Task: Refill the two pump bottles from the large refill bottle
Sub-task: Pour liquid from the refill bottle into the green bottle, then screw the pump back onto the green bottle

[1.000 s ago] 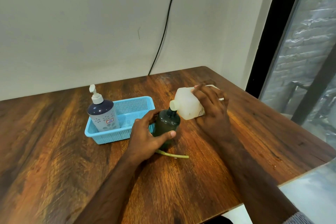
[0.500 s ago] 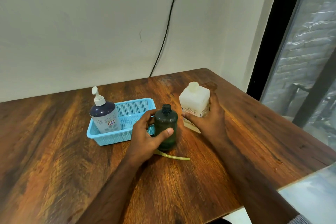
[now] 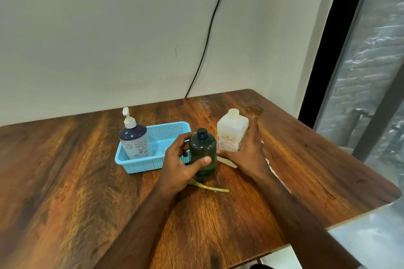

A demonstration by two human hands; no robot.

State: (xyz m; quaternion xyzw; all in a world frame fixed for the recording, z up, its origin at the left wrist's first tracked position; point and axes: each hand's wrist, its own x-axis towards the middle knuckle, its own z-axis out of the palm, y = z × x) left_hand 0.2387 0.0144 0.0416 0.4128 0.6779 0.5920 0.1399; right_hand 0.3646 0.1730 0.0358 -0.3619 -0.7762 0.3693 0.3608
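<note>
The left hand (image 3: 181, 165) is wrapped round the dark green bottle (image 3: 202, 153), thumb across its front and fingers curled behind, holding it upright on the wooden table (image 3: 76, 181). That bottle's neck is open, with no pump on it; the tinted plastic is too dark to tell how much liquid is inside. Just to its right the right hand (image 3: 250, 150) rests flat against the side of the large refill bottle (image 3: 231, 135), fingers straight and close together pointing up, the thumb low across the bottle's front near the base. The refill bottle is a squarish, milky-white plastic one standing upright with a pale cap on its neck. Its label carries reddish print; the letters "CHG" can be made out along the edges, the rest is too small to read. A yellowish tube (image 3: 209, 188) lies on the table just in front of the green bottle, partly hidden behind the left hand. Left of the hands sits a light blue mesh basket (image 3: 140, 165), and inside its left end stands a pump bottle (image 3: 135, 140) with a white pump head, dark blue top, pale flower-patterned body and a small white sticker with red marks I cannot read. A black cable (image 3: 207, 35) runs down the wall behind the table.
</note>
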